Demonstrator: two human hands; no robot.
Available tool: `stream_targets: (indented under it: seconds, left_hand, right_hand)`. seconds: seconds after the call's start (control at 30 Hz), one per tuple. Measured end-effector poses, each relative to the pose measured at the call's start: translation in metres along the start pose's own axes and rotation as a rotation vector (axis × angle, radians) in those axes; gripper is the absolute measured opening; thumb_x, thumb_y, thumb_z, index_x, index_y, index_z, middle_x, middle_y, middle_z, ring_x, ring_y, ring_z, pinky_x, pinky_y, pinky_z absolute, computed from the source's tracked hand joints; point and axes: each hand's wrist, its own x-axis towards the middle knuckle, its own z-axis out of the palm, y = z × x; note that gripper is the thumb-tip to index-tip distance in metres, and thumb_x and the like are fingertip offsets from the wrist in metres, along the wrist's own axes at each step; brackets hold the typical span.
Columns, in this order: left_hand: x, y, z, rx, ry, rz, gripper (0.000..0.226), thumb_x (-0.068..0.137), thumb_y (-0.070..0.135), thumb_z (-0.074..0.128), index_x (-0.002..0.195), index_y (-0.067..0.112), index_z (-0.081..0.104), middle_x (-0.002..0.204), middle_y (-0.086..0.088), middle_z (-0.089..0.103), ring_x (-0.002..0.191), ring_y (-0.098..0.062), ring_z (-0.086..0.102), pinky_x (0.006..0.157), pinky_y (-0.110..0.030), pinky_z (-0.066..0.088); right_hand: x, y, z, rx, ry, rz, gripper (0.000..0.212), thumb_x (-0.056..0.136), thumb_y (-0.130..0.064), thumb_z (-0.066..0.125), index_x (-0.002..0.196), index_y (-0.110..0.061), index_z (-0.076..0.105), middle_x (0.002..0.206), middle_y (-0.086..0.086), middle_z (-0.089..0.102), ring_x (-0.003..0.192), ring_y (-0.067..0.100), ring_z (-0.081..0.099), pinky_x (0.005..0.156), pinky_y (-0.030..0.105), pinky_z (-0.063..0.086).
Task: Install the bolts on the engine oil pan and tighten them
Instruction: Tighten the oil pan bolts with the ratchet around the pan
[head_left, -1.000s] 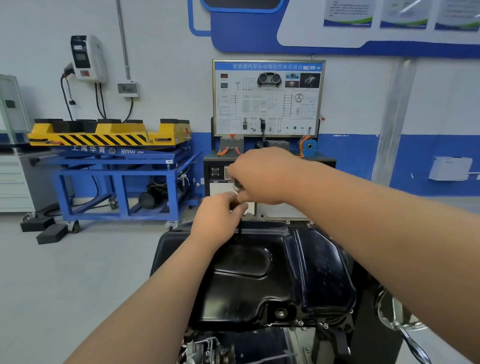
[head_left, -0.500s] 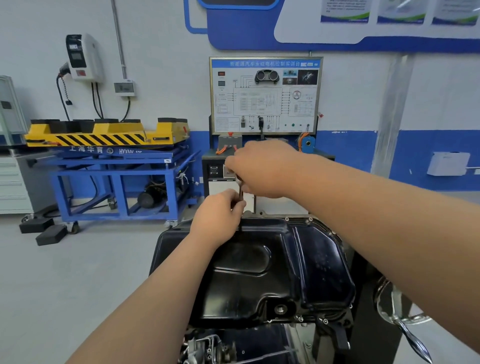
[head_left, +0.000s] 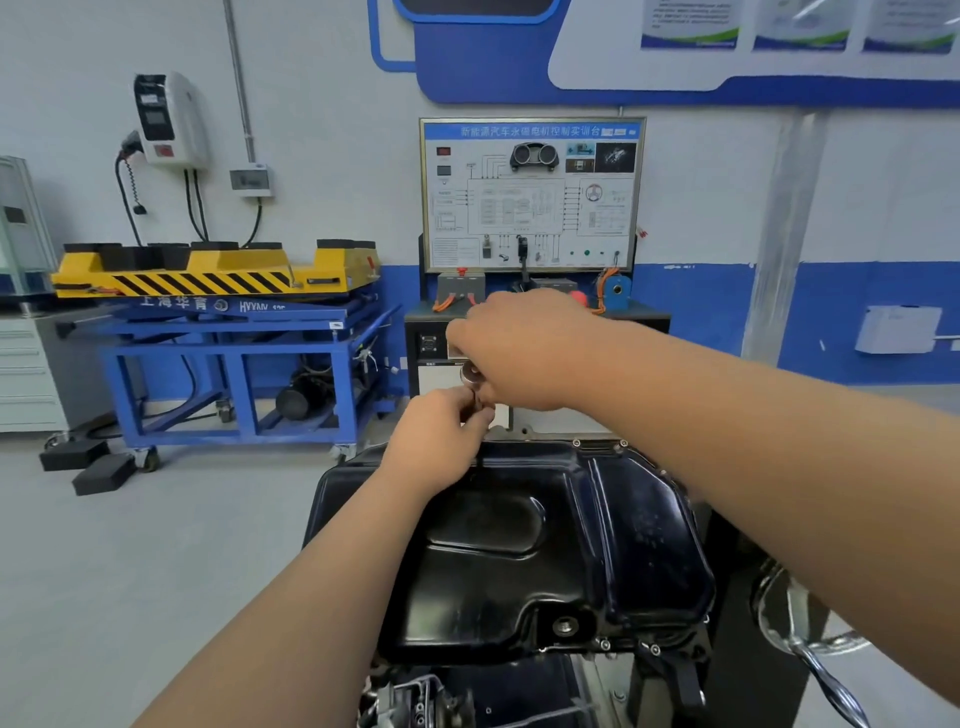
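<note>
Frame centre: right hand (head_left: 524, 348) grips tool (head_left: 470, 374) by its head, left hand (head_left: 441, 441) pinches the upright shaft, just above oil pan (head_left: 519, 571) far rim.

left hand (head_left: 441, 441) and right hand (head_left: 524, 348) holding tool (head_left: 470, 375), above black oil pan (head_left: 639, 545)

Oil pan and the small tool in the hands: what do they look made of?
The oil pan looks like pressed sheet metal with glossy black paint; soft highlights and stamped, rounded contours suggest it. The tool is likely bare or plated steel, judging by the silvery shine of its round part between the right hand and left hand; most of it is hidden.
</note>
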Motion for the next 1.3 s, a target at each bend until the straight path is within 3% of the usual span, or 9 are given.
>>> stream_targets:
  seconds: [0.23, 0.4, 0.53, 0.63, 0.7, 0.87, 1.0, 1.13, 1.3]
  left_hand:
    - [0.007, 0.001, 0.004, -0.026, -0.005, -0.055, 0.015, 0.072, 0.029, 0.066, 0.070, 0.028, 0.052, 0.069, 0.004, 0.057, 0.077, -0.024, 0.061, 0.063, -0.032, 0.048]
    - [-0.002, -0.005, 0.001, 0.047, 0.015, 0.028, 0.009, 0.089, 0.031, 0.058, 0.081, 0.027, 0.058, 0.072, 0.010, 0.062, 0.070, -0.007, 0.056, 0.059, -0.026, 0.042]
    - [0.003, -0.003, 0.003, 0.028, -0.009, 0.021, 0.007, 0.090, 0.031, 0.055, 0.092, 0.027, 0.061, 0.082, 0.014, 0.064, 0.074, -0.002, 0.057, 0.063, -0.021, 0.042]
    - [0.002, -0.001, 0.002, 0.045, -0.001, 0.001, 0.008, 0.083, 0.033, 0.057, 0.076, 0.032, 0.058, 0.068, 0.014, 0.061, 0.065, -0.003, 0.056, 0.057, -0.026, 0.044]
    - [0.002, 0.000, 0.001, 0.060, 0.014, 0.035, 0.027, 0.081, 0.022, 0.059, 0.058, 0.034, 0.053, 0.054, 0.020, 0.056, 0.054, 0.001, 0.051, 0.046, -0.016, 0.032]
    - [0.002, -0.004, 0.003, 0.085, -0.017, 0.048, 0.014, 0.091, 0.030, 0.055, 0.077, 0.026, 0.053, 0.072, 0.009, 0.061, 0.070, -0.014, 0.055, 0.063, -0.030, 0.043]
    - [0.004, -0.002, 0.003, 0.052, -0.037, 0.037, 0.009, 0.091, 0.033, 0.054, 0.090, 0.031, 0.063, 0.080, 0.015, 0.062, 0.074, -0.008, 0.056, 0.065, -0.026, 0.043]
    - [0.003, 0.004, 0.001, 0.054, 0.016, -0.045, 0.031, 0.081, 0.023, 0.057, 0.054, 0.032, 0.046, 0.047, 0.012, 0.050, 0.047, -0.007, 0.044, 0.044, -0.023, 0.028]
    - [-0.001, 0.001, 0.001, 0.063, -0.017, 0.045, 0.036, 0.088, 0.024, 0.055, 0.056, 0.033, 0.043, 0.050, 0.014, 0.047, 0.053, -0.008, 0.046, 0.046, -0.020, 0.028]
  right_hand:
    - [-0.004, -0.009, 0.014, 0.135, 0.012, 0.296, 0.048, 0.088, -0.059, 0.045, 0.061, -0.019, 0.039, 0.063, -0.002, 0.043, 0.052, 0.016, 0.039, 0.046, 0.026, 0.027]
    - [-0.003, 0.004, 0.010, 0.024, 0.033, 0.181, 0.046, 0.084, -0.051, 0.057, 0.062, -0.022, 0.030, 0.065, -0.003, 0.037, 0.051, 0.014, 0.035, 0.045, 0.025, 0.022]
    - [-0.006, 0.009, 0.015, -0.041, 0.091, 0.191, 0.047, 0.089, -0.056, 0.046, 0.060, -0.021, 0.032, 0.062, -0.003, 0.038, 0.049, 0.014, 0.036, 0.044, 0.026, 0.022]
    - [-0.008, 0.000, 0.024, 0.074, 0.050, 0.260, 0.049, 0.088, -0.059, 0.040, 0.057, -0.021, 0.043, 0.060, -0.003, 0.044, 0.051, 0.015, 0.040, 0.046, 0.025, 0.023]
    - [-0.006, -0.004, 0.025, 0.139, -0.006, 0.290, 0.051, 0.088, -0.061, 0.038, 0.058, -0.020, 0.045, 0.061, -0.002, 0.046, 0.052, 0.016, 0.041, 0.046, 0.026, 0.024]
    - [-0.002, 0.004, 0.013, -0.011, 0.023, 0.170, 0.040, 0.086, -0.050, 0.052, 0.064, -0.020, 0.037, 0.066, -0.003, 0.040, 0.052, 0.014, 0.036, 0.045, 0.026, 0.023]
    - [-0.006, 0.007, 0.015, -0.031, 0.000, 0.198, 0.047, 0.092, -0.057, 0.040, 0.063, -0.020, 0.037, 0.064, -0.002, 0.041, 0.052, 0.014, 0.037, 0.046, 0.026, 0.022]
    - [-0.007, -0.008, 0.020, 0.165, -0.086, 0.327, 0.050, 0.091, -0.061, 0.033, 0.064, -0.021, 0.044, 0.067, -0.002, 0.047, 0.056, 0.015, 0.041, 0.048, 0.027, 0.024]
    - [-0.005, -0.005, 0.006, 0.064, -0.132, 0.183, 0.035, 0.093, -0.037, 0.047, 0.065, -0.019, 0.036, 0.067, -0.003, 0.042, 0.058, 0.015, 0.040, 0.050, 0.029, 0.027]
